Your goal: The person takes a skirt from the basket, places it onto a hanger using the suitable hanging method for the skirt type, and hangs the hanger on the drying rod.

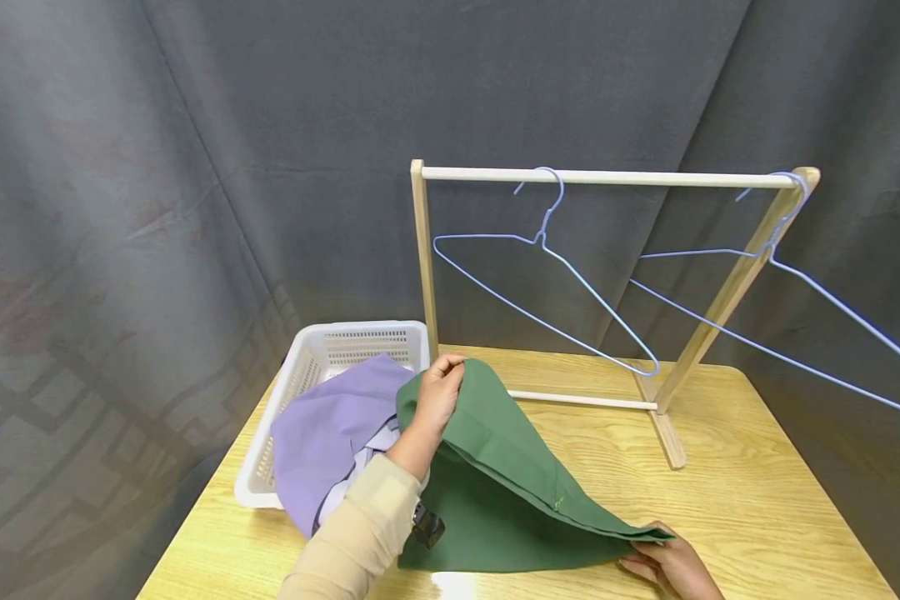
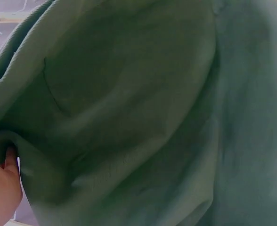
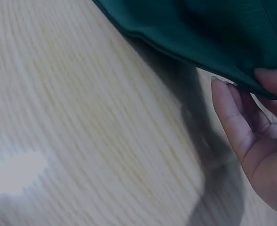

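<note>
A green cloth [image 1: 495, 433] spans my two hands, raised on the left and sloping down to the right, with a fold hanging open toward me. My left hand [image 1: 437, 396] pinches its upper edge beside the basket. In the left wrist view the cloth [image 2: 129, 113] fills most of the picture, and only part of that hand [image 2: 4, 190] shows at the lower left. Low over the table, my right hand [image 1: 671, 562] pinches the cloth's far right corner. The right wrist view shows the thumb of this hand [image 3: 251, 136] on top of the cloth edge and fingers below.
A white plastic basket [image 1: 270, 450] at the left holds purple cloth [image 1: 330, 417] and pale cloth [image 1: 378, 442]. Behind stands a wooden rack [image 1: 424, 258] with two blue hangers, one in the middle [image 1: 600, 300] and another at the right [image 1: 840, 287]. The wooden table [image 1: 757, 500] lies beneath.
</note>
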Available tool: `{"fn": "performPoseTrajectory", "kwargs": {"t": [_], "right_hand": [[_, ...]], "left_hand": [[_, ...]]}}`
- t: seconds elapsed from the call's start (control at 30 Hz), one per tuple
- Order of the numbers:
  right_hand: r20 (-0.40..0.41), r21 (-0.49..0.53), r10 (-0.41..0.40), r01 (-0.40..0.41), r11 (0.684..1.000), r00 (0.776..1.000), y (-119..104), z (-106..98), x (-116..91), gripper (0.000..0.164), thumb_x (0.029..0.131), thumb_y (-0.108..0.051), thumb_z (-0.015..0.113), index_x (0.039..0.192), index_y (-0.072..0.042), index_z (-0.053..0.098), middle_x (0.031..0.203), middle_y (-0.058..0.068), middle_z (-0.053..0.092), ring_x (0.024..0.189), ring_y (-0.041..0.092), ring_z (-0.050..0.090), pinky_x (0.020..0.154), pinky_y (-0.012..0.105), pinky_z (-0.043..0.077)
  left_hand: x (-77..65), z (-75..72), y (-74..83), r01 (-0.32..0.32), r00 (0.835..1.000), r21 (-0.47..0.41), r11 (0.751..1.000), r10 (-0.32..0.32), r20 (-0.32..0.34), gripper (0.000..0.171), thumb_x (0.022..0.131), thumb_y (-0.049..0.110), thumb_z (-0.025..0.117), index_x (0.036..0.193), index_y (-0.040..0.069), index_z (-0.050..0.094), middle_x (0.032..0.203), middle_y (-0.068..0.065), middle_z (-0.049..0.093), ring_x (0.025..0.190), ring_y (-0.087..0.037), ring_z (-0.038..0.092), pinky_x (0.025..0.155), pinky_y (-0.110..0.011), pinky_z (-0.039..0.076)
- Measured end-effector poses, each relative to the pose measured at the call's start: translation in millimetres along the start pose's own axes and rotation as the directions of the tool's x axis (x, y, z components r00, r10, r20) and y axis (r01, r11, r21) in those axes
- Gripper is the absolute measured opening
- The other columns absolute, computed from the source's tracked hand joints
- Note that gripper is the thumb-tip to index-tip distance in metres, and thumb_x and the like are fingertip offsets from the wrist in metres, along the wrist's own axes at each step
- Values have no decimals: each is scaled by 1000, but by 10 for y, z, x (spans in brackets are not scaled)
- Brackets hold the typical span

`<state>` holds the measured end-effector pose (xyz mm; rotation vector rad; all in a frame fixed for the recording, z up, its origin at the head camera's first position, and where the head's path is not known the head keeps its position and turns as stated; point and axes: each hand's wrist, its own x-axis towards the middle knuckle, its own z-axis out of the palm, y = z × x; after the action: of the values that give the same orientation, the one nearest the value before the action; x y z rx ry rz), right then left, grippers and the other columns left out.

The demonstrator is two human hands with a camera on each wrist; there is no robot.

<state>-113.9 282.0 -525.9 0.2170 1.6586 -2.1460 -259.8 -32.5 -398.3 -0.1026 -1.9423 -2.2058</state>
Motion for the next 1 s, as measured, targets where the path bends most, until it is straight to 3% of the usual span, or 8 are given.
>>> {"fn": "performPoseTrajectory", "kwargs": {"t": [0.17, 0.3, 0.53, 0.7, 0.87, 1.0], "right_hand": [[-43, -26, -27, 26, 999, 999, 58, -2, -6, 9, 83, -3, 52, 80, -10, 53, 87, 3, 53, 84, 16, 57, 79, 35, 45], [-162, -66, -73, 63, 996, 984, 95, 62, 5, 6, 80, -4, 59, 82, -8, 55, 85, 4, 54, 79, 15, 58, 77, 33, 46], [-405, -240, -151, 55, 969, 902, 190, 211, 101, 21, 80, -7, 59, 92, 8, 51, 85, 7, 54, 74, 11, 58, 72, 30, 48], [-489, -387, -220, 17, 922, 844, 220, 255, 143, 11, 81, 2, 51, 90, 8, 53, 80, 2, 57, 70, 4, 53, 65, 22, 47], [-514, -340, -230, 50, 939, 826, 220, 267, 156, 10, 80, 6, 44, 85, 8, 52, 77, 2, 56, 70, 5, 54, 65, 20, 47], [-508, -261, -216, 89, 961, 834, 221, 250, 148, 5, 80, 2, 53, 85, 4, 53, 75, -1, 57, 70, 5, 56, 67, 22, 48]], "left_hand": [[-6, 12, -28, 20, 1000, 21, 1000, -20, -1, 17, 82, 2, 48, 90, -10, 57, 73, 3, 53, 65, -7, 47, 59, -21, 40], [-11, 19, -41, 48, 999, 24, 999, -48, -4, 18, 83, 3, 49, 91, -10, 57, 72, 3, 52, 63, -7, 47, 58, -21, 40], [-7, 29, -81, 72, 997, 20, 997, -72, -19, 18, 82, 4, 49, 91, -9, 58, 76, 1, 56, 66, -7, 48, 61, -21, 40], [-8, 29, -98, 84, 996, 24, 996, -84, -28, 19, 82, 4, 47, 92, -9, 57, 82, -4, 57, 69, -8, 48, 64, -23, 41], [9, -4, -102, 95, 995, 70, 993, -95, 2, 19, 84, 7, 48, 93, -6, 58, 85, -5, 57, 70, -9, 48, 65, -25, 41], [18, -22, -69, 89, 994, 130, 987, -97, 55, 17, 84, 8, 50, 93, -3, 60, 82, -5, 56, 70, -11, 48, 64, -27, 42]]}}
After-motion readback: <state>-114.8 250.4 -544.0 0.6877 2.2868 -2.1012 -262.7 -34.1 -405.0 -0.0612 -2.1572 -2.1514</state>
